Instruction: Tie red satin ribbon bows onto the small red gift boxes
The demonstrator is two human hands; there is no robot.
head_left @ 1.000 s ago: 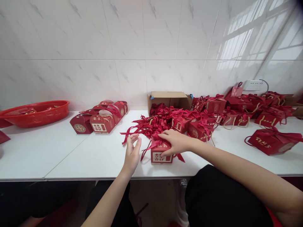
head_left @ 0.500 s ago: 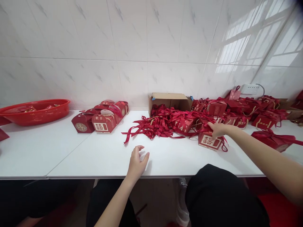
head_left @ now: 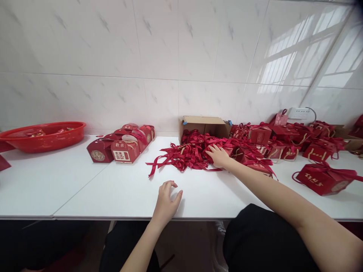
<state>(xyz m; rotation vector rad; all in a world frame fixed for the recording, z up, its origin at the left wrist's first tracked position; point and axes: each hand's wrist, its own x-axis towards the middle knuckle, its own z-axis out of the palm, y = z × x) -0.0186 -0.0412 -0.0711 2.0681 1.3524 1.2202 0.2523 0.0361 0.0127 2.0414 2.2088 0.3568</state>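
Before a carton (head_left: 203, 119), beside red boxes (head_left: 259, 135), the right hand (head_left: 220, 157) spreads loosely over ribbons (head_left: 188, 158), the left hand (head_left: 166, 201) half-open, empty.

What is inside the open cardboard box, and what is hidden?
Red ribbons crowd the lower mouth of the cardboard box and trail onto the table. Bare inner cardboard shows above; the box floor and anything under the ribbons are covered.
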